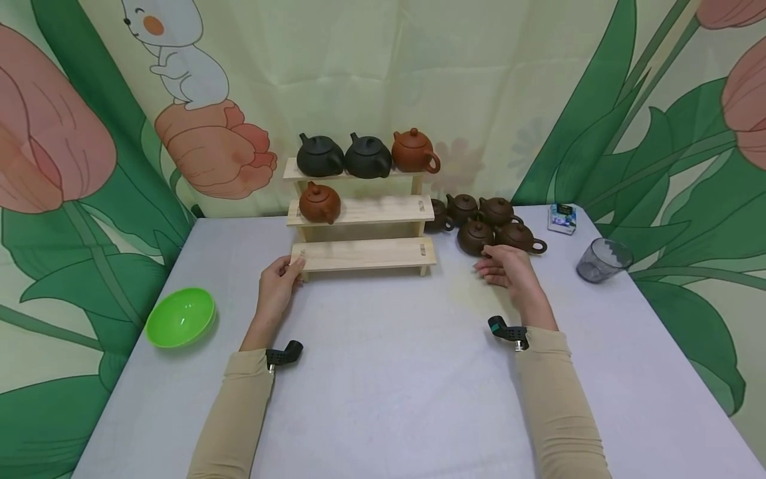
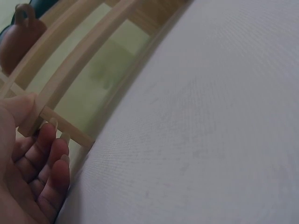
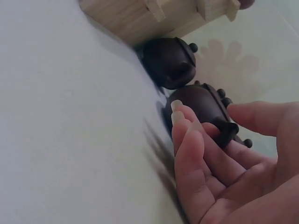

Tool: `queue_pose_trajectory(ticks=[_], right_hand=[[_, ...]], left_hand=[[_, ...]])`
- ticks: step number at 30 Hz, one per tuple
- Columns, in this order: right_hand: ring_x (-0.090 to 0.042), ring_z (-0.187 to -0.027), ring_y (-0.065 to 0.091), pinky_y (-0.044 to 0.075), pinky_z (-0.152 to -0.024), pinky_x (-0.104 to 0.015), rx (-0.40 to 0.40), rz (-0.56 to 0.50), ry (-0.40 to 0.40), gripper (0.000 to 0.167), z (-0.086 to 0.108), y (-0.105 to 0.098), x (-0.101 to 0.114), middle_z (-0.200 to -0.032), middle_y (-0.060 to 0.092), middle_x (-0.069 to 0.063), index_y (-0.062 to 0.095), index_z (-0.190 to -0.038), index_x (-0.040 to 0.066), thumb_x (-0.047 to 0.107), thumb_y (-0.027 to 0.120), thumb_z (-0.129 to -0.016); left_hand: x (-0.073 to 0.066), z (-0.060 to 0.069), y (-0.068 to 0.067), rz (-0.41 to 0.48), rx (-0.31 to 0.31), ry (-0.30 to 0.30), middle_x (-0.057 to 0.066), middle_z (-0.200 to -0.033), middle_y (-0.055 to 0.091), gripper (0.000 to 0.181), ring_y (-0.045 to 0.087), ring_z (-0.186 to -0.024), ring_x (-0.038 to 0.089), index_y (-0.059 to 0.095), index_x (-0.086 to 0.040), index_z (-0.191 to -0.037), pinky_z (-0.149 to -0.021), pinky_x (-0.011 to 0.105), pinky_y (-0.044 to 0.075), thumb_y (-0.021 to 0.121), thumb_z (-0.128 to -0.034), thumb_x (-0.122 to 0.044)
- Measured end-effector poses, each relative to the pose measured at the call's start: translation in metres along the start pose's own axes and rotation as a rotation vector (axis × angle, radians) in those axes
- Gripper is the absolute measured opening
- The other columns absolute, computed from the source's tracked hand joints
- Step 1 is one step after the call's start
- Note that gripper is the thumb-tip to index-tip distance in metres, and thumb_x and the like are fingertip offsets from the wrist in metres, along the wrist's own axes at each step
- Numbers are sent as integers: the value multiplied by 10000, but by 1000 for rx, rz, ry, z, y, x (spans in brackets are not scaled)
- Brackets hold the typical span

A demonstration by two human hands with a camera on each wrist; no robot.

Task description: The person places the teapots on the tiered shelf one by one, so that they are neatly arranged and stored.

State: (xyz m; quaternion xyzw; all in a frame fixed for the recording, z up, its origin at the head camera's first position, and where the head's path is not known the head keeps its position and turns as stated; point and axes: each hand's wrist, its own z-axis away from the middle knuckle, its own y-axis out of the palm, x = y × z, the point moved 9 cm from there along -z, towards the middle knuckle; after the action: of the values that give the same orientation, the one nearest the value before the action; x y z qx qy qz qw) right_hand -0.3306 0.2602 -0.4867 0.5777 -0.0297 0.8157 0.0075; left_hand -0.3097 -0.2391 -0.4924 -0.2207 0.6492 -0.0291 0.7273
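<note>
A three-tier wooden display stand (image 1: 365,254) stands at the back of the table. My left hand (image 1: 278,283) grips the left end of its lowest shelf, thumb on top and fingertips underneath. Dark brown teapots, several of them, cluster to the right of the stand. My right hand (image 1: 509,266) is at the front-left dark teapot (image 1: 475,236), with loosely bent fingers around its handle (image 3: 228,133). The thumb stands apart from that handle. On the top shelf are two black teapots (image 1: 320,157) and a reddish-brown teapot (image 1: 413,152). Another reddish-brown teapot (image 1: 320,203) sits on the middle shelf's left end.
At the table's left lies a bright green bowl (image 1: 181,318). A grey transparent cup (image 1: 603,261) stands near the right edge, and a small blue-and-white box (image 1: 562,219) is behind it. A printed curtain (image 1: 467,80) hangs behind the white-covered table (image 1: 395,386).
</note>
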Motion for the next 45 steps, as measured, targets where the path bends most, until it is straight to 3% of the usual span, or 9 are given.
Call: queue_pose_trajectory(ticks=[6,12,18,25,31,38,45], right_hand=[[-130,-695,711,560,-615,-241,10,-34,38,521,-4,6,-5,-803,751,-2,578,-1216,-4,462,580,-983],[-114,-654,697,550,-594,-226,-9,-45,46,460,-5,6,-7,-759,742,11,622,-1152,24,448,604,-974],[-101,-625,682,542,-580,-212,-23,-54,39,478,-5,4,-6,-739,735,15,599,-1198,-15,412,599,-983],[-112,-591,677,533,-552,-210,-40,-79,27,409,-2,3,-1,-699,730,-8,639,-1121,-25,357,630,-972],[-125,-586,667,521,-549,-225,-15,-80,-45,339,1,5,14,-701,729,-36,692,-1013,-1,332,654,-961],[-124,-570,680,547,-560,-239,32,-111,-122,337,4,7,29,-685,734,-33,694,-1014,-30,301,652,-966],[-131,-590,678,568,-595,-255,24,-103,-172,304,11,10,42,-717,737,-28,731,-976,20,313,652,-964]], left_hand=[[-1,0,0,8,-4,8,37,-904,589,495,563,-753,131,618,-102,-1293,-621,202,481,629,-955,-463],[0,0,0,5,-7,10,32,-908,590,499,564,-768,140,615,-109,-1299,-629,207,484,623,-956,-472],[1,0,0,3,-10,2,35,-908,593,493,564,-768,140,617,-109,-1293,-622,203,482,624,-956,-469],[1,0,0,0,-6,-1,32,-911,594,504,567,-767,138,615,-114,-1303,-628,207,486,624,-953,-478],[0,0,0,1,0,5,38,-908,586,512,561,-761,141,611,-105,-1306,-626,209,482,621,-955,-478],[-1,-1,0,1,-6,6,34,-898,587,503,564,-767,148,617,-110,-1299,-621,209,480,624,-954,-477],[-1,0,0,-6,-1,9,43,-917,591,517,562,-779,150,612,-108,-1309,-636,207,482,614,-957,-487]])
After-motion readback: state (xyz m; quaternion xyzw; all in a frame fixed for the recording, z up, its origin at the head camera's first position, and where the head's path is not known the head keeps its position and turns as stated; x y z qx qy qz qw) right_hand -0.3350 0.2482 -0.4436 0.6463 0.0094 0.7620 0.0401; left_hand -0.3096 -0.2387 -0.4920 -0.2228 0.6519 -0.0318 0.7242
